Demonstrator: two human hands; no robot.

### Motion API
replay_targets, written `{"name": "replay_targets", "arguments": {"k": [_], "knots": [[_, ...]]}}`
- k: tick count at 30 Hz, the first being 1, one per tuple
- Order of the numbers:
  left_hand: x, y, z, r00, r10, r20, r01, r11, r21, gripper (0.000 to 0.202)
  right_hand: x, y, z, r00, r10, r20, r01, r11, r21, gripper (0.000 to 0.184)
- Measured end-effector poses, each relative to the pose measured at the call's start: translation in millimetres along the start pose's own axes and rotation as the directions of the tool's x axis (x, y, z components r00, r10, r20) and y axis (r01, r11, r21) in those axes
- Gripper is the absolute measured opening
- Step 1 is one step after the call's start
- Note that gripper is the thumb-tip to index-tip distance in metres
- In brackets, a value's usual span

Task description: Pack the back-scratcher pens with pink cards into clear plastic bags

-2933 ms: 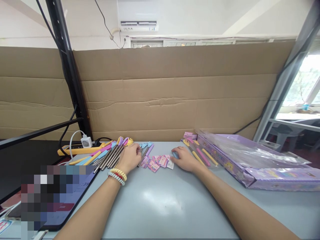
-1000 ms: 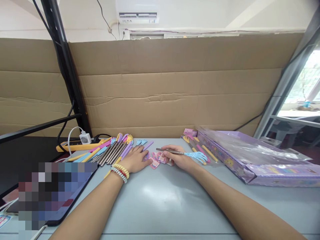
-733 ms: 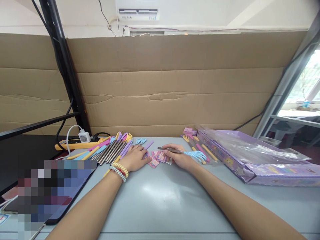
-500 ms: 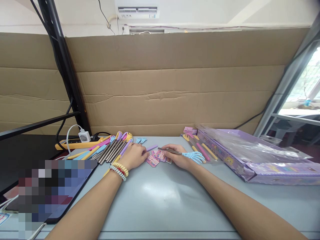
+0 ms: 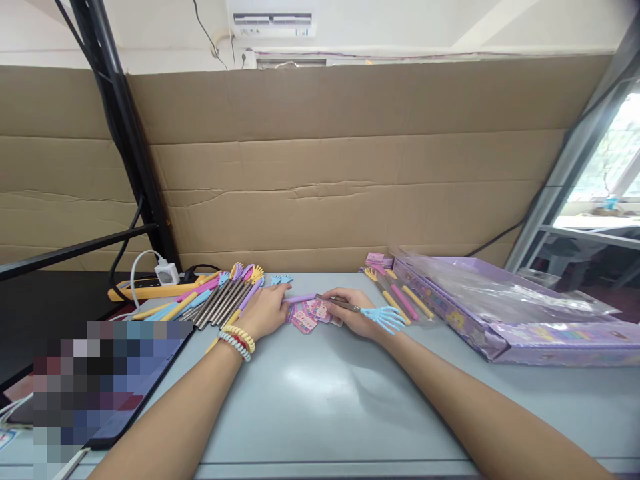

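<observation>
My left hand (image 5: 265,312) is closed on the rear end of a purple tube-like handle (image 5: 301,298). My right hand (image 5: 350,308) grips the metal rod of a back scratcher (image 5: 384,318), whose light blue hand-shaped head points right over my wrist. The rod's tip meets the purple handle between my hands; whether it sits inside cannot be made out. Under them lie several pink printed cards (image 5: 304,320). Beyond my left fingers are light blue hand-shaped heads (image 5: 281,280). A pile of back scratchers (image 5: 227,297) with metal rods and coloured handles is left of my left hand.
More back scratchers (image 5: 395,293) lie right of my right hand, beside a purple box (image 5: 500,337) covered with clear plastic. A tablet-like device (image 5: 135,387), partly blurred out, and a yellow power strip (image 5: 150,290) are on the left. Cardboard (image 5: 340,200) stands behind the table.
The purple handle and the rod's tip, slightly apart before, are now lined up and touching. My left fingers have shifted back along the handle, showing more of it.
</observation>
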State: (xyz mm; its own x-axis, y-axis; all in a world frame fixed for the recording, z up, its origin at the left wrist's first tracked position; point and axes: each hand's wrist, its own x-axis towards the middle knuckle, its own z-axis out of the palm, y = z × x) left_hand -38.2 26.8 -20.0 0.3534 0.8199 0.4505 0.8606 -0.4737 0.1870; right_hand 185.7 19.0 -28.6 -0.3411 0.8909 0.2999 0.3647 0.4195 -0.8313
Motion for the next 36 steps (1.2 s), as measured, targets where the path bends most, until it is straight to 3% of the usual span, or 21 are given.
{"name": "replay_targets", "arguments": {"k": [4, 8, 13, 21, 23, 25, 28, 32, 36], "knots": [[3, 4, -1.4, 0.982, -0.031, -0.186, 0.003, 0.989, -0.150, 0.030, -1, 3, -2, 0.994, -0.107, 0.026, 0.110, 0.983, -0.149, 0.027], [6, 7, -5.0, 0.939, -0.157, -0.306, 0.042, 0.935, -0.352, 0.026, -2, 3, -3, 0.992, -0.123, 0.037, 0.128, 0.969, -0.211, 0.029], [6, 8, -8.1, 0.909, -0.303, -0.286, 0.098, 0.823, -0.560, 0.026, -2, -1, -2, 0.996, -0.084, 0.030, 0.088, 0.975, -0.205, 0.035], [8, 7, -3.1, 0.872, -0.347, -0.346, 0.033, 0.746, -0.665, 0.028, 0, 2, -5, 0.996, -0.061, 0.068, 0.073, 0.979, -0.192, 0.049], [7, 8, -5.9, 0.857, -0.354, -0.373, 0.033, 0.762, -0.647, 0.029, 0, 3, -5, 0.996, -0.063, 0.066, 0.075, 0.976, -0.206, 0.048], [6, 10, -10.5, 0.850, -0.317, -0.421, 0.045, 0.840, -0.541, 0.026, 0, 4, -5, 0.996, -0.065, 0.063, 0.077, 0.975, -0.209, 0.047], [2, 13, -15.5, 0.882, -0.148, -0.447, -0.004, 0.946, -0.323, 0.019, 0, 4, -4, 0.997, -0.060, 0.058, 0.070, 0.978, -0.195, 0.047], [-1, 17, -11.1, 0.937, 0.082, -0.340, -0.154, 0.970, -0.190, 0.018, 0, 2, -3, 0.998, -0.032, 0.046, 0.037, 0.991, -0.132, 0.049], [-2, 18, -4.5, 0.968, 0.084, -0.238, -0.121, 0.982, -0.147, 0.023, 0, 4, -3, 0.999, -0.032, 0.038, 0.033, 0.999, -0.024, 0.051]]}}
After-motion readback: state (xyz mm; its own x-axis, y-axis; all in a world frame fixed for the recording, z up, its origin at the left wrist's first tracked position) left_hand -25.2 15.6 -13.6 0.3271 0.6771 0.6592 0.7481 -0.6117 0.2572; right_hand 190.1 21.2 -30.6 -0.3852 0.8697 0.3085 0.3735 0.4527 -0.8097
